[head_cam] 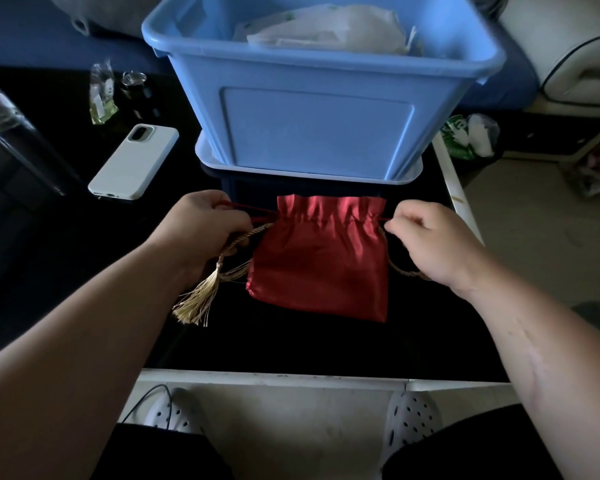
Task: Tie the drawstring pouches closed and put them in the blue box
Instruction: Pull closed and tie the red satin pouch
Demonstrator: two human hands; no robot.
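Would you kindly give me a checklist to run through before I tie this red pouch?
1. Cord held by left grip: ok.
2. Other cord end pinched by right grip: ok.
3. Pouch mouth drawn tight: not ok, gathered but still wide.
4. Knot tied: not ok.
5. Room in box: cannot tell.

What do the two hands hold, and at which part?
The red satin drawstring pouch, by its cords: left hand grips the left ones, right hand pinches the right ones.
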